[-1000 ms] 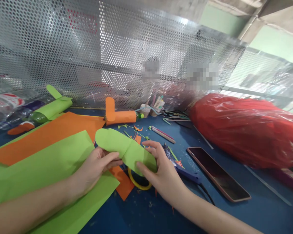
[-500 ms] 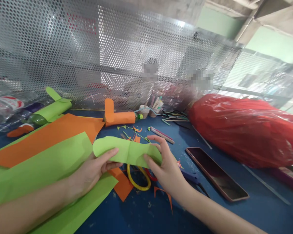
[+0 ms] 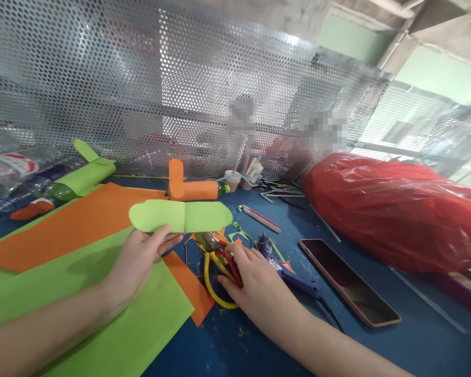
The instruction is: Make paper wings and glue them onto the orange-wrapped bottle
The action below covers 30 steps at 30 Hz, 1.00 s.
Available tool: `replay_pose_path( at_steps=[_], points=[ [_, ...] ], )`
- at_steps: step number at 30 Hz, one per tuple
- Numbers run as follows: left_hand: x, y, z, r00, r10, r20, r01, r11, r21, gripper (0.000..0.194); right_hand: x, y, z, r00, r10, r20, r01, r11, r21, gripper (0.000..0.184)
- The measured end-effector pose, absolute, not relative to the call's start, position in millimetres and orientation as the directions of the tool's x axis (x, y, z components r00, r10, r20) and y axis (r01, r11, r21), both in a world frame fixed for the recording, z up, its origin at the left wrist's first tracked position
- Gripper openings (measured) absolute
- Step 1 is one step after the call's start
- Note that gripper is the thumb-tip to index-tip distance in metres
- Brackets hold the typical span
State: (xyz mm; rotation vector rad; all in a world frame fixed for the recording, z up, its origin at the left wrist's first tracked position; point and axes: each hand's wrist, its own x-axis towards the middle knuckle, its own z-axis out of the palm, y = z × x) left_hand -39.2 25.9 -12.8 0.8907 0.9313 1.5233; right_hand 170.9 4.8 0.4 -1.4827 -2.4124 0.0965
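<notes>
My left hand [image 3: 141, 262] pinches the lower edge of a green paper strip [image 3: 157, 215] with rounded ends and a crease across its middle. Over on the blue table, my right hand [image 3: 255, 277] has its fingers and thumb around the red handle of a pair of scissors [image 3: 210, 269]. Their other loop is yellow, and the blades point away among paper scraps [image 3: 237, 234]. Just right of that hand lies a blue glue gun [image 3: 298, 280] with a black cord. Under my left forearm are large green paper sheets [image 3: 141, 309] and an orange piece [image 3: 190, 288].
An orange paper-wrapped bottle [image 3: 196, 190] and a green-wrapped one [image 3: 82, 178] lie toward the back. A phone [image 3: 349, 283] and a red plastic bag [image 3: 388, 209] are at right. Cups of pens [image 3: 251, 178] stand before a perforated metal screen [image 3: 141, 94], with people behind it.
My right hand has let go of the green paper strip, moved down and taken hold of the scissors. My left hand has shifted the strip slightly left and up, now flatter.
</notes>
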Motion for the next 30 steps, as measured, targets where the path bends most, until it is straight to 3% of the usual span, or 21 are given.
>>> replay_pose_path(
  at_steps=[3,7,11,16,18,24,30],
  points=[
    [-39.4,26.5,-12.1,-0.142,0.988,0.055,-0.414,-0.11,0.904,0.005,167.3,1.5,1.1,-0.447,0.879,0.163,0.887,0.459,-0.044,0.023],
    [-40.1,27.9,-12.4,-0.17,0.984,0.051,-0.44,-0.122,0.89,0.013,164.2,1.0,1.9,-0.413,0.898,0.153,0.91,0.414,0.028,0.027],
    [-42.4,31.9,-11.7,-0.218,0.975,0.052,-0.453,-0.148,0.879,0.004,162.1,2.4,4.3,-0.386,0.916,0.115,0.922,0.387,0.008,0.02],
    [-45.4,37.2,-11.0,-0.237,0.97,0.052,-0.454,-0.158,0.877,0.014,162.8,1.3,8.0,-0.341,0.936,0.093,0.932,0.349,-0.095,0.017],
    [-46.3,37.9,-10.2,-0.251,0.966,0.06,-0.452,-0.172,0.875,0.014,164.8,-0.5,9.4,-0.313,0.946,0.087,0.929,0.324,-0.178,0.014],
    [-51.2,40.7,-1.1,-0.307,0.947,0.092,-0.464,-0.234,0.854,0.008,172.8,-2.1,15.1,-0.317,0.942,-0.113,0.668,0.137,-0.732,0.023],
    [-55.9,47.7,0.1,-0.316,0.945,0.088,-0.503,-0.245,0.829,0.011,173.1,-3.2,18.0,-0.367,0.92,-0.14,0.419,0.029,-0.908,0.032]
  ],
)
